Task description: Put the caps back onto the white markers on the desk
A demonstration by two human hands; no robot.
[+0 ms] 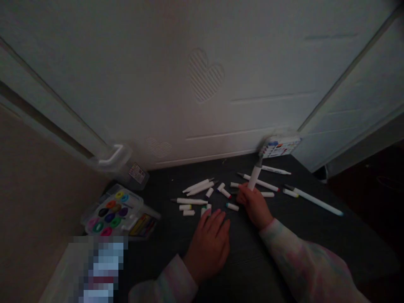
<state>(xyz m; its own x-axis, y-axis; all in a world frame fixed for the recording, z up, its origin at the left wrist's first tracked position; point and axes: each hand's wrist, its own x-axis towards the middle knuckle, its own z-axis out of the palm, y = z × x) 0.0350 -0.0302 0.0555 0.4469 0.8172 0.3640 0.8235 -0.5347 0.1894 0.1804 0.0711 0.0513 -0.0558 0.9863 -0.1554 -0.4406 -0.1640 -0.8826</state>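
White marker (254, 176), uncapped, is grasped by the right hand (255, 207); left of it, the left hand (210, 244) rests by loose caps (185, 207), grip unclear; several other markers (192, 201) lie uncapped.

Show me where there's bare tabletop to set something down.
Bare tabletop lies between the left hand and right sleeve, and between that sleeve and the long blue-ended pen. Crowded: beyond the left hand, where loose caps and white markers cluster.

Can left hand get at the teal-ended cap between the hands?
Likely yes: the teal-ended cap lies near the left hand, nothing covering it; the right hand, holding a marker, is beside it.
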